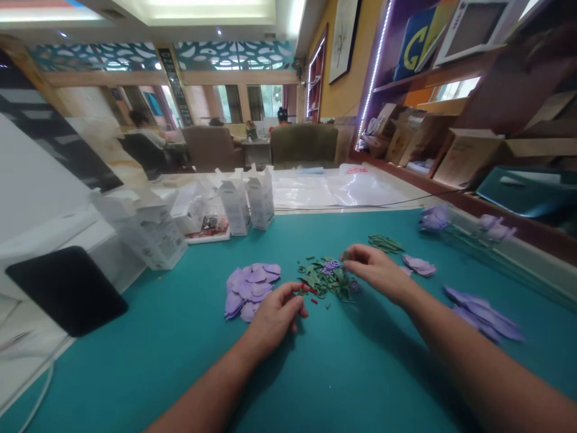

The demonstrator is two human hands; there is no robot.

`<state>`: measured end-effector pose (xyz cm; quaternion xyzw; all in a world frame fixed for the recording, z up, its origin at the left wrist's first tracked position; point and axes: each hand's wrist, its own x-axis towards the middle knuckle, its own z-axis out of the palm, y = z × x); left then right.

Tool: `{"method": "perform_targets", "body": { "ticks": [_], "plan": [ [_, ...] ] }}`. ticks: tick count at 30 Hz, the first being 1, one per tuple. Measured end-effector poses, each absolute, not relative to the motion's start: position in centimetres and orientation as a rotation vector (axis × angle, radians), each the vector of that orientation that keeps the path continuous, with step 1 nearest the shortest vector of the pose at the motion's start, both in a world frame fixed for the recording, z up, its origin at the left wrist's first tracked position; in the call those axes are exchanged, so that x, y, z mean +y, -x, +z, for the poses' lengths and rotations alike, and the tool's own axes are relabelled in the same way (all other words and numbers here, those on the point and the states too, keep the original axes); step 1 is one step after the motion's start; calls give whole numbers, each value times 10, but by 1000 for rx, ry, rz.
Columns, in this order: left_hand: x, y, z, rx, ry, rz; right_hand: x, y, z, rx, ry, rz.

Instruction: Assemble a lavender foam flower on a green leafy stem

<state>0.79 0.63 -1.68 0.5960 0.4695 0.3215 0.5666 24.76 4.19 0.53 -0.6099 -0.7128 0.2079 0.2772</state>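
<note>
In the middle of the teal table mat lies a loose pile of small green plastic pieces (322, 279), with a few purple rings (332, 265) and red bits (314, 301) mixed in. My left hand (277, 313) rests at the near left edge of this pile, fingers curled in; whatever they grip is too small to make out. Over the pile's right side, my right hand (374, 267) pinches a small green piece (345, 255) between thumb and fingertips. Purple petals (250, 288) are stacked left of my left hand. More long purple petals (484, 313) lie beyond my right forearm.
Green stem pieces (386, 243) and pale petals (419, 265) lie past my right hand. Purple flowers on stems (491, 227) rest at the far right. White boxes (260, 201) stand behind, and a black tablet-like panel (67, 291) is at left. People sit in the background.
</note>
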Motion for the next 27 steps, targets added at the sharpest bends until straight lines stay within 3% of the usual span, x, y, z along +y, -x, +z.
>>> {"method": "perform_targets", "body": {
  "ticks": [3, 6, 27],
  "plan": [
    [6, -8, -18, 1087, -1410, 751, 20, -221, 3, -1651, 1322, 1051],
    [6, -8, -20, 1077, -1437, 736, 10, -207, -3, -1467, 1223, 1220],
    [0, -11, -17, 1128, -1608, 631, 3, -199, -19, -1353, 1124, 1224]
  ]
}}
